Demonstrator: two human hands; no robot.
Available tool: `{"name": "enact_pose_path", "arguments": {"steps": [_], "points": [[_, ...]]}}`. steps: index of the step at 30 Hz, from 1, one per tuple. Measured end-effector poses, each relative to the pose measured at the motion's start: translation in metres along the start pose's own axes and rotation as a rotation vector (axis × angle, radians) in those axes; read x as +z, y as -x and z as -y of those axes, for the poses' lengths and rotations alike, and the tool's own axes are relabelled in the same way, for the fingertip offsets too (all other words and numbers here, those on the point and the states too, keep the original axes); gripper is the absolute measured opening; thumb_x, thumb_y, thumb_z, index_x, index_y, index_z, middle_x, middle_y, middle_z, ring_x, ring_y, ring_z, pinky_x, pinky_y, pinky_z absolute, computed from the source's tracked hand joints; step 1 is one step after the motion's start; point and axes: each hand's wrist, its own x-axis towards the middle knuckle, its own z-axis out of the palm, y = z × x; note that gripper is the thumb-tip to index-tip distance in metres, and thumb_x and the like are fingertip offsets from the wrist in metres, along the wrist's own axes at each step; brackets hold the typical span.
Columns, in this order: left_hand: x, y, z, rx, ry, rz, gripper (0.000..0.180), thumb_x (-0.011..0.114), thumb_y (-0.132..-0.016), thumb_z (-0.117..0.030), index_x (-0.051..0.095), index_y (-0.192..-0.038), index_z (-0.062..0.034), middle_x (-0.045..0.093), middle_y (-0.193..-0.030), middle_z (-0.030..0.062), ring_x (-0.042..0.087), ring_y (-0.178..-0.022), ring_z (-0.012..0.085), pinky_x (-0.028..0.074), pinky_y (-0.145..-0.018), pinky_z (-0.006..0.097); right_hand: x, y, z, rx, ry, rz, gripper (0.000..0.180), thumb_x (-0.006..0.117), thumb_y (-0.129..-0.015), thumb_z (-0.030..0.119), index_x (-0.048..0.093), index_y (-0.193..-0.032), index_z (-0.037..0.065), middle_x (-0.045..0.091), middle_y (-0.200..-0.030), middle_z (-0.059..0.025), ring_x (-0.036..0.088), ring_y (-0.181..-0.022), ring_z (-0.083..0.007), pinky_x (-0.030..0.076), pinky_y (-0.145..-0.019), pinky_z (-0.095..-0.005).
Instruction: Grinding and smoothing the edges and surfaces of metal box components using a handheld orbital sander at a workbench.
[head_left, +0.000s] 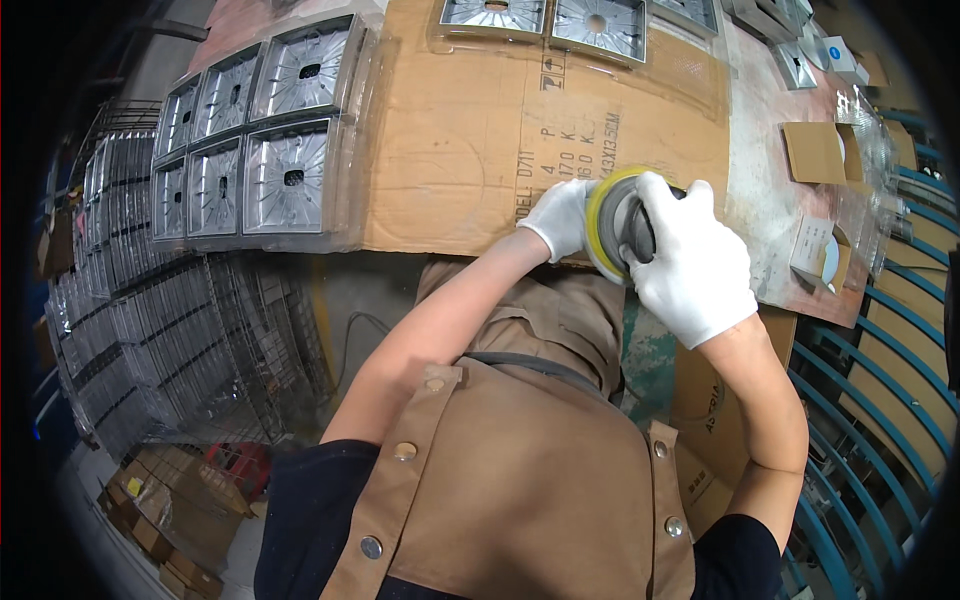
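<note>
My right hand [695, 255], in a white glove, is wrapped round the dark body of a round disc sander [625, 215]. The sander is tilted up on edge, and its yellow-rimmed disc faces left. Against that disc side rests my left hand [560, 215], also in a white glove. Its fingers pass behind the disc and are mostly hidden, so I cannot tell whether they grip it. Both hands are over the near edge of a cardboard sheet [450, 150] that covers the table.
Square ribbed metal castings [290, 180] sit in a clear plastic tray at left, with more castings [600, 25] at the far edge. At right are small open cardboard boxes [822, 153] with white discs. Stacked plastic trays [165, 340] stand at left; blue curved bars [870, 400] at right.
</note>
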Motion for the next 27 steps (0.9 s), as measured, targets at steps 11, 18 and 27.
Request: {"name": "enact_pose_path", "arguments": {"steps": [11,18,27], "points": [[0.003,-0.002,0.003,0.051,-0.044,0.017,0.022,0.069,-0.085,-0.016,0.070,-0.106,-0.0091,0.072,-0.099,0.0190,0.067,-0.098,0.0394,0.054,-0.085,0.042,0.002,0.004,-0.002,0.029,-0.009,0.000,0.057,0.079,-0.078,0.017,0.051,-0.128,0.018,0.055,-0.110,-0.0243,0.066,-0.086,-0.0455,0.057,-0.076,-0.0478],[0.008,0.000,0.002,-0.060,0.098,0.045,0.023,0.076,-0.085,-0.013,0.069,-0.106,-0.0065,0.074,-0.099,0.0105,0.070,-0.093,0.0159,0.056,-0.084,0.032,0.010,0.014,-0.057,0.170,-0.055,-0.265,0.055,0.077,-0.080,0.024,0.053,-0.129,0.022,0.057,-0.109,-0.0230,0.068,-0.085,-0.0437,0.057,-0.075,-0.0480],[0.032,0.001,0.033,0.090,0.413,-0.064,0.036,0.064,-0.097,-0.013,0.058,-0.132,-0.0067,0.067,-0.122,0.0085,0.065,-0.110,0.0203,0.053,-0.098,0.038,0.008,-0.004,-0.006,-0.096,-0.166,-0.076,0.044,0.067,-0.081,0.017,0.052,-0.122,0.017,0.055,-0.107,-0.0276,0.065,-0.084,-0.0467,0.057,-0.071,-0.0519]]}}
